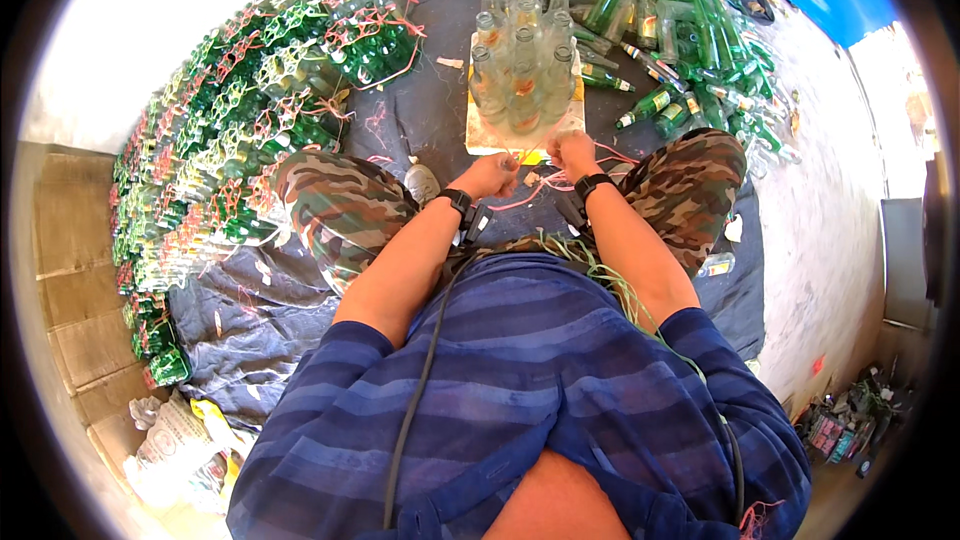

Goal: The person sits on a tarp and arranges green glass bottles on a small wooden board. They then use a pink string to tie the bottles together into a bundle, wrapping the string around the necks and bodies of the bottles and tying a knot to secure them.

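Observation:
Both my hands are in front of the near edge of a low pale platform point(483, 133). Several clear glass bottles point(523, 90) stand upright on it in a tight cluster. My left hand point(488, 176) is closed, with a thin orange-pink twine point(529, 151) at its fingertips. My right hand point(573, 155) is also closed, a little farther right, and pink twine point(615, 153) trails away beside it. The twine seems to run between the two hands. More loose pink twine point(522, 202) lies on the ground just below them.
Bundles of green and clear bottles point(290, 80), tied with red and green twine, fill the left side. Loose bottles point(670, 40) lie heaped at the far right. A dark ground sheet point(250, 320) spreads beneath. Green twine point(625, 290) hangs over my lap, between my camouflage-trousered knees.

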Demonstrator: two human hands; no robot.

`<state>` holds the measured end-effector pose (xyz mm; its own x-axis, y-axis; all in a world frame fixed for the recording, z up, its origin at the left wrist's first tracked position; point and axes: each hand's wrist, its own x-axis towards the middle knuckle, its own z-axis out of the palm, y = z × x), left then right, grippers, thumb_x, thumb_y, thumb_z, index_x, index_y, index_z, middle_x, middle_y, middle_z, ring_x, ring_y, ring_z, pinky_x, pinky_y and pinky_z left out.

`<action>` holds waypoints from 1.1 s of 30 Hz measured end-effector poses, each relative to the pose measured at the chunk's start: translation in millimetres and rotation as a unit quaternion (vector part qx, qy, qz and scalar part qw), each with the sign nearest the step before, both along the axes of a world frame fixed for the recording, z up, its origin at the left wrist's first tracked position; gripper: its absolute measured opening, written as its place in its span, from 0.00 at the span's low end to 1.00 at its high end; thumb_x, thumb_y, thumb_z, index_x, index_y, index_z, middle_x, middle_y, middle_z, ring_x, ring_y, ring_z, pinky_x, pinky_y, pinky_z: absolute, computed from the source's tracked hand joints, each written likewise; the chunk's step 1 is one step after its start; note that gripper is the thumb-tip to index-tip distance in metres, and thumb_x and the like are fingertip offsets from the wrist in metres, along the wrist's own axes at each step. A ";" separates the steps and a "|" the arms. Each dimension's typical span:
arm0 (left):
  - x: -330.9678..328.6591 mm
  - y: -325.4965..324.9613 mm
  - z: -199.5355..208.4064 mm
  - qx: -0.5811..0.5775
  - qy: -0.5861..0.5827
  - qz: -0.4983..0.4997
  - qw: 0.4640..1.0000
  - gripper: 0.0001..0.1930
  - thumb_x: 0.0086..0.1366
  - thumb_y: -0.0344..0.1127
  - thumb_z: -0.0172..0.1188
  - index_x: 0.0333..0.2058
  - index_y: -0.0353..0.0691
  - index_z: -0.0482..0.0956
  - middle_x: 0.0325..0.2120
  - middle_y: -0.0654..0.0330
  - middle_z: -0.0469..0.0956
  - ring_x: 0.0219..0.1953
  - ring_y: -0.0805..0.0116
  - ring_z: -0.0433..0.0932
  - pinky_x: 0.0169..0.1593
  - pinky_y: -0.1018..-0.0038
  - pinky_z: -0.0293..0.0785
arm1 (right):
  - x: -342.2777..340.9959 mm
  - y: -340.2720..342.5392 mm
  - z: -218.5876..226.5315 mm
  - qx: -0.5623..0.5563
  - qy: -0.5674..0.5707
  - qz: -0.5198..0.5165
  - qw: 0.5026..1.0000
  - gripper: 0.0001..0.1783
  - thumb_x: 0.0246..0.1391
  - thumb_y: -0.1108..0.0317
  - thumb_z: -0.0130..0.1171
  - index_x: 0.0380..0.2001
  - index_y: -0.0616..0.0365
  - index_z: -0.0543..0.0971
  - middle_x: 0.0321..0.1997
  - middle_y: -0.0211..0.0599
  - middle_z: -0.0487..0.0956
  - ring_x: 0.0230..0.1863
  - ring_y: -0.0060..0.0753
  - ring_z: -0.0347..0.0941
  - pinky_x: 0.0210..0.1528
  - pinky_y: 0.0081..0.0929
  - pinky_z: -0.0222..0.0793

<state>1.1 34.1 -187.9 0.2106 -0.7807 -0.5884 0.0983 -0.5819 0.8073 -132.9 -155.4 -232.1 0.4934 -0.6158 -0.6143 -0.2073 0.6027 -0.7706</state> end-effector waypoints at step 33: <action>-38.6 -28.3 -19.0 -0.060 -0.031 -0.203 0.977 0.11 0.73 0.36 0.53 0.39 0.33 0.77 0.24 0.57 0.82 0.22 0.66 0.80 0.26 0.70 0.77 | -24.8 14.4 -23.7 -0.629 0.092 0.485 0.601 0.06 0.36 0.80 0.61 0.15 0.61 0.74 0.15 0.38 0.69 0.15 0.30 0.64 0.17 0.34 0.53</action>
<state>-37.5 5.8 -206.8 -0.0987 -0.8697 -0.4836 -0.1715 -0.4638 0.8692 -157.7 -141.0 -255.8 0.9897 -0.1286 -0.0635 -0.1433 -0.9048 -0.4010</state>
